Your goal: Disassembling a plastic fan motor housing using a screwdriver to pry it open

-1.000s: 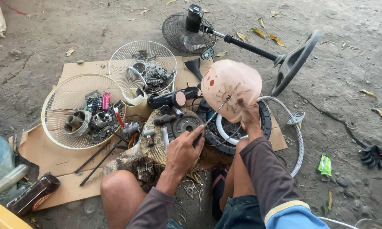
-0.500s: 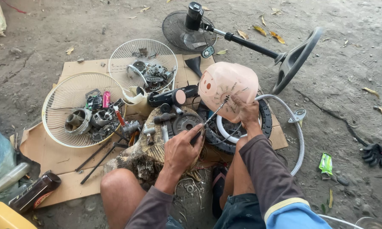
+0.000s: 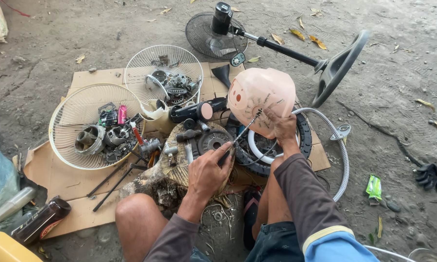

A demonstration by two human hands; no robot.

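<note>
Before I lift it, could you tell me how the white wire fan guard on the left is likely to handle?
The wire fan guard looks light but springy, being thin wire. It holds loose metal parts, so tilting would probably spill them. Its rounded bowl shape may rock on the cardboard.

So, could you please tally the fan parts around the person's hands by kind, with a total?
White wire fan guards holding parts: 2
Pink plastic fan housing, held by right hand: 1
Standing fan lying on the ground: 1
Screwdriver in left hand: 1
Total: 5
</note>
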